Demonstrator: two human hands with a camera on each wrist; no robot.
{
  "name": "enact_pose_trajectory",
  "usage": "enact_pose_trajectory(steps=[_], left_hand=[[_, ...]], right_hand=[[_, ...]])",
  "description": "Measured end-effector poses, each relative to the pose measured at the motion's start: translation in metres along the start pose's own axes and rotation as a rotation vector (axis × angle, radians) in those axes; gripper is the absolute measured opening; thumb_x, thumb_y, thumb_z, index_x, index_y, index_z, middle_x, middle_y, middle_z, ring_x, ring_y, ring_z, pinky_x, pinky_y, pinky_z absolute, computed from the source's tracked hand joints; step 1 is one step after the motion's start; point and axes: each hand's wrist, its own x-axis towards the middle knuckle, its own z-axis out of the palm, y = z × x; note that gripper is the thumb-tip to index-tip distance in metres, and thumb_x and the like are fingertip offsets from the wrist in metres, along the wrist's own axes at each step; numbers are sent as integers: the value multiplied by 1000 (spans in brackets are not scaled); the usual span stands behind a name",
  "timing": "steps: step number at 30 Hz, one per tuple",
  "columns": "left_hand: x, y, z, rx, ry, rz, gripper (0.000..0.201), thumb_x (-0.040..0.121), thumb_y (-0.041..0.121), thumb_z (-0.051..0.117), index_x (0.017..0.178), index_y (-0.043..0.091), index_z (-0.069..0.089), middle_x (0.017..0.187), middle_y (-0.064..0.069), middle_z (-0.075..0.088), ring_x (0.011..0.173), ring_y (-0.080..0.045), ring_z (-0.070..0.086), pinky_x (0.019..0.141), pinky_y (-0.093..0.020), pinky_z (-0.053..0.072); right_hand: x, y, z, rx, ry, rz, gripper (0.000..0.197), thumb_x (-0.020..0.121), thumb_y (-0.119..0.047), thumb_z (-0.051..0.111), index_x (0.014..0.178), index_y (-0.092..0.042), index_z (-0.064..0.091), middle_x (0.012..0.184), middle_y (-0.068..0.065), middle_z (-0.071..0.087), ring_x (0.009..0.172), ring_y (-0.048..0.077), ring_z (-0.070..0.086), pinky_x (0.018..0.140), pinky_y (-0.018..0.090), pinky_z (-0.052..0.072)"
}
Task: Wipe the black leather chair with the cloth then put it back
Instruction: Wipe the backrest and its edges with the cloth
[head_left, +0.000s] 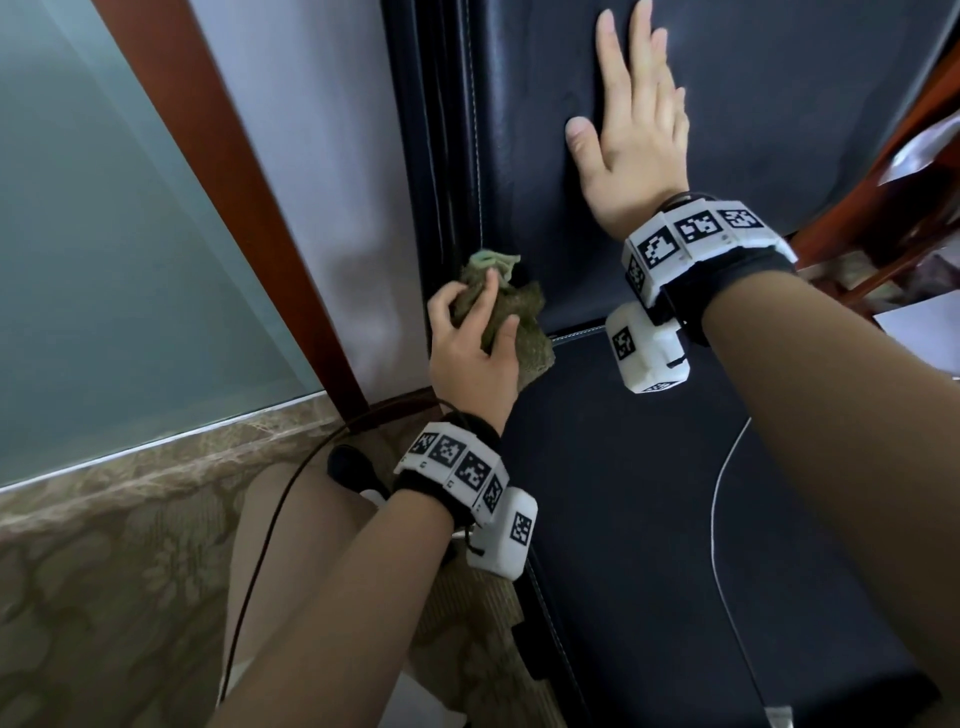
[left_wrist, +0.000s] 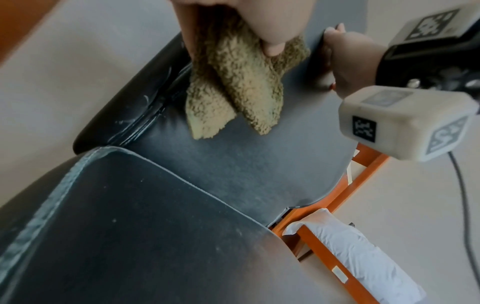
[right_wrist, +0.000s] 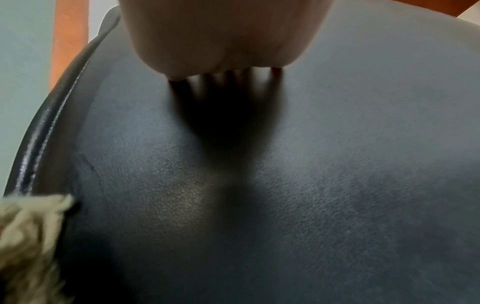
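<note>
The black leather chair (head_left: 649, 493) fills the middle of the head view, its backrest (head_left: 779, 104) rising above the seat. My left hand (head_left: 467, 353) grips a bunched olive-green fuzzy cloth (head_left: 511, 317) at the backrest's lower left corner, by the seam with the seat. In the left wrist view the cloth (left_wrist: 233, 86) hangs from my fingers against the leather (left_wrist: 233, 164). My right hand (head_left: 631, 124) lies flat on the backrest with fingers straight. The right wrist view shows that palm (right_wrist: 221, 35) on the leather (right_wrist: 285, 205) and an edge of the cloth (right_wrist: 28, 236).
A red-brown wooden post (head_left: 234, 182) and frosted glass panel (head_left: 104, 234) stand left of the chair. A dark cable (head_left: 270, 519) runs over the patterned floor (head_left: 104, 571). An orange wooden frame (left_wrist: 337, 205) with white wrapping (left_wrist: 363, 257) sits to the right.
</note>
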Motion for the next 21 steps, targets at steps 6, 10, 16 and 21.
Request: enact_pose_trajectory(steps=[6, 10, 16, 21], left_hand=[[-5, 7, -12, 6, -4, 21, 47, 84, 27, 52, 123, 4, 59, 115, -21, 50, 105, -11, 44, 92, 5, 24], [11, 16, -13, 26, 45, 75, 47, 85, 24, 52, 127, 3, 55, 116, -22, 49, 105, -12, 43, 89, 5, 25], [9, 2, -5, 136, -13, 101, 47, 83, 27, 48, 128, 17, 57, 120, -13, 51, 104, -13, 51, 78, -11, 40], [-1, 0, -3, 198, -24, 45, 45, 84, 28, 49, 127, 20, 58, 121, -12, 52, 104, -7, 45, 70, -12, 40]], right_hand=[[0, -1, -1, -7, 0, 5, 60, 96, -32, 33, 149, -19, 9, 157, 8, 1, 144, 27, 0, 113, 47, 1], [-1, -1, 1, -15, 11, -3, 60, 97, -36, 32, 149, -18, 10, 157, 8, 2, 144, 27, 1, 113, 48, 2], [1, 1, 1, -18, 6, -1, 59, 97, -35, 32, 149, -18, 10, 157, 8, 3, 144, 27, 1, 113, 48, 1], [1, -2, 2, -18, 13, 5, 59, 96, -34, 31, 149, -18, 10, 157, 8, 3, 144, 27, 1, 113, 47, 1]])
